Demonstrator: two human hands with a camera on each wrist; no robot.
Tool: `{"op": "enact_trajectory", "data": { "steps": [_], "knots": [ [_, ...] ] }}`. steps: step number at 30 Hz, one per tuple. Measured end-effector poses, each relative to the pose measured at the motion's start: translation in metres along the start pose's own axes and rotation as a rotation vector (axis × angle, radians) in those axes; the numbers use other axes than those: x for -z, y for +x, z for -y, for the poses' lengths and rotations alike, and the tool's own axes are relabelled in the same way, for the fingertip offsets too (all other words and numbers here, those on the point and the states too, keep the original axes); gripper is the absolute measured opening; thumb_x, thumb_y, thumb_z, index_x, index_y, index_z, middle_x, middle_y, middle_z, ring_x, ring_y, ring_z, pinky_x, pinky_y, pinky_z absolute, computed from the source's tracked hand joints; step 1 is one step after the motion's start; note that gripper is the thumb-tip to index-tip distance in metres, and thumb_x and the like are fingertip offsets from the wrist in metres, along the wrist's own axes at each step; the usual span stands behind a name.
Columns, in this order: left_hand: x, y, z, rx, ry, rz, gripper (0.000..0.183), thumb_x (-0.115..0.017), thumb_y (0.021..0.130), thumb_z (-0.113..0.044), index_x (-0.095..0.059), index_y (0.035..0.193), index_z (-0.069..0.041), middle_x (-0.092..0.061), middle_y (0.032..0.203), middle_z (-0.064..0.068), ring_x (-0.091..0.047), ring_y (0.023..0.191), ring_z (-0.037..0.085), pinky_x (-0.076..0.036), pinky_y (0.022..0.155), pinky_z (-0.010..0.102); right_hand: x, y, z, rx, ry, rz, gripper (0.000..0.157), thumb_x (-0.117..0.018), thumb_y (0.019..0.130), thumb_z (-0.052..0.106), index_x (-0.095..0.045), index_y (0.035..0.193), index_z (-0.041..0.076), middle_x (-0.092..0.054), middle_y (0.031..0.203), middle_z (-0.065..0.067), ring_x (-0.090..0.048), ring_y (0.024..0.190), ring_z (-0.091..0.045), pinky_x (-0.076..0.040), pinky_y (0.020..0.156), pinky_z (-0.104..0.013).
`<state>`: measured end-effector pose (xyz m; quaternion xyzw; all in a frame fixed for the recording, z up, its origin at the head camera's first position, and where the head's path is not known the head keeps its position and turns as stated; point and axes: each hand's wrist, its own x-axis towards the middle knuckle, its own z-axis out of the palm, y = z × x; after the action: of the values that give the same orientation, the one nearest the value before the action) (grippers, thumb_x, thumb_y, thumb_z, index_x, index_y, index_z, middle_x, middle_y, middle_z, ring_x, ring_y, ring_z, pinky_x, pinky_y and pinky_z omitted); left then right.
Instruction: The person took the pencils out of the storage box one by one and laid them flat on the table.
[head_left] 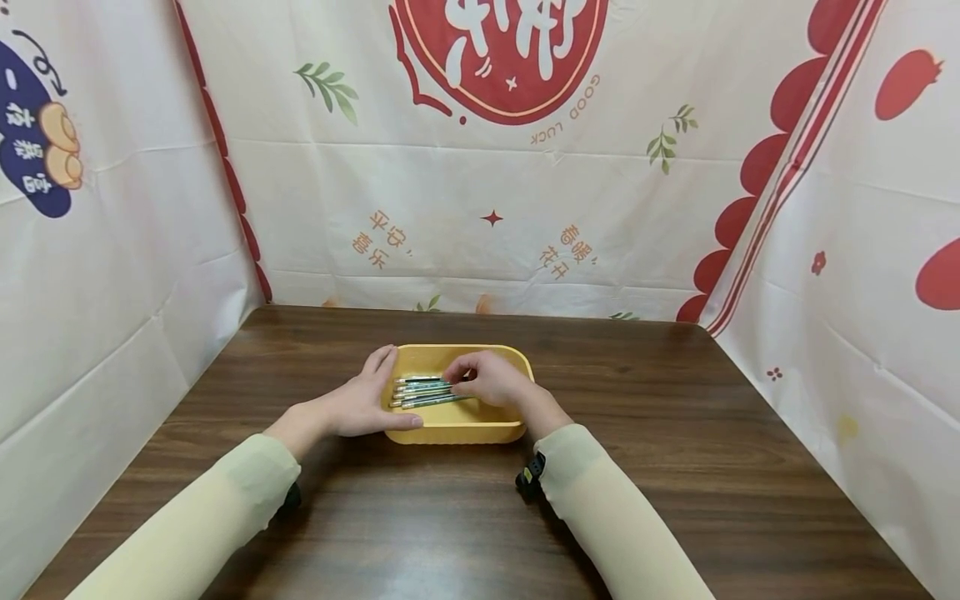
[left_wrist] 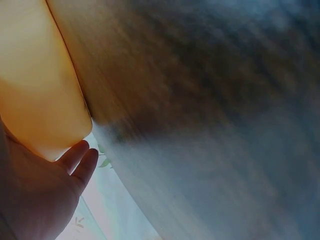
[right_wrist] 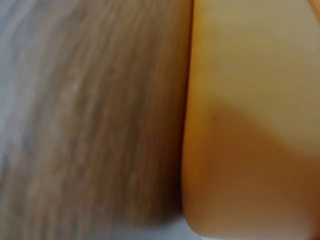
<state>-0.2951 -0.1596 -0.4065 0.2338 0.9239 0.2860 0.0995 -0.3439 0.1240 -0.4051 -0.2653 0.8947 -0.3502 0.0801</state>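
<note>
A yellow plastic bin (head_left: 457,434) sits on the table in the head view. Several slim green pencils (head_left: 423,398) with gold-coloured ends lie side by side in its left half. My right hand (head_left: 491,380) reaches into the bin from the right, thumb and index finger bent together at the right ends of the pencils and pinching there; those ends are hidden. My left hand (head_left: 362,402) spans the bin's left end, thumb stretched along the front rim and straight fingers against the back left corner. In the left wrist view, two fingers (left_wrist: 83,167) touch the bin's outer wall (left_wrist: 47,105).
A dark brown wooden table (head_left: 645,467) surrounds the bin. Printed white cloth (head_left: 450,183) hangs behind the table and along both sides. A small black device (head_left: 531,477) is strapped at the right wrist. The right wrist view holds only the bin's wall (right_wrist: 250,165) and blurred wood.
</note>
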Motion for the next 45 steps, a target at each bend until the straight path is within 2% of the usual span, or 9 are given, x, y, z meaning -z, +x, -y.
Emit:
{"op": "enact_trajectory", "data": {
  "steps": [10,19,30,38,43,45],
  "knots": [
    [-0.0002,0.0002,0.0010,0.001,0.005,-0.007,0.138,-0.076,0.091,-0.074,0.007,0.176,-0.004,0.011,0.184,0.017,-0.026,0.165,0.051,-0.032,0.130,0.064,-0.0004,0.0004,0.0003,-0.003,-0.100,0.035,0.016,-0.081,0.097,0.005,-0.084,0.108,0.016,-0.078,0.104,0.002,-0.063,0.095,-0.010,-0.054,0.092,-0.031],
    [-0.0024,0.0007,0.0019,0.014,0.015,0.003,0.139,-0.075,0.091,-0.076,0.008,0.176,-0.005,0.011,0.184,0.015,-0.028,0.162,0.056,-0.033,0.128,0.067,-0.0014,0.0002,-0.0032,0.003,-0.173,0.064,0.017,-0.082,0.098,0.011,-0.086,0.110,0.022,-0.076,0.100,0.004,-0.062,0.090,-0.011,-0.053,0.087,-0.032],
    [-0.0018,0.0002,0.0005,0.023,0.018,-0.001,0.138,-0.075,0.091,-0.076,0.007,0.176,-0.005,0.010,0.184,0.015,-0.026,0.162,0.059,-0.032,0.128,0.068,-0.0018,-0.0007,-0.0032,0.051,-0.245,0.052,0.015,-0.083,0.098,0.015,-0.089,0.110,0.024,-0.077,0.109,0.003,-0.063,0.096,-0.009,-0.055,0.092,-0.032],
    [-0.0020,-0.0005,0.0005,0.029,0.026,-0.003,0.137,-0.074,0.091,-0.076,0.007,0.176,-0.006,0.010,0.184,0.015,-0.028,0.160,0.061,-0.033,0.127,0.069,-0.0018,-0.0002,-0.0031,0.068,-0.245,0.046,0.013,-0.081,0.099,0.015,-0.087,0.107,0.023,-0.076,0.102,0.004,-0.061,0.091,-0.009,-0.052,0.087,-0.030],
    [-0.0023,0.0000,0.0010,0.020,0.032,-0.007,0.137,-0.074,0.091,-0.076,0.006,0.176,-0.004,0.009,0.184,0.016,-0.028,0.159,0.062,-0.033,0.126,0.070,-0.0018,-0.0002,-0.0026,0.057,-0.172,0.048,0.014,-0.079,0.100,0.012,-0.086,0.109,0.020,-0.072,0.094,0.003,-0.058,0.083,-0.010,-0.048,0.078,-0.026],
    [-0.0023,0.0003,0.0011,0.017,0.032,-0.007,0.136,-0.074,0.091,-0.075,0.006,0.176,-0.004,0.009,0.184,0.016,-0.027,0.159,0.062,-0.033,0.126,0.071,-0.0017,-0.0008,-0.0019,0.049,-0.139,0.045,0.015,-0.077,0.101,0.010,-0.086,0.109,0.020,-0.074,0.096,0.003,-0.057,0.082,-0.010,-0.047,0.076,-0.026]
  ]
}}
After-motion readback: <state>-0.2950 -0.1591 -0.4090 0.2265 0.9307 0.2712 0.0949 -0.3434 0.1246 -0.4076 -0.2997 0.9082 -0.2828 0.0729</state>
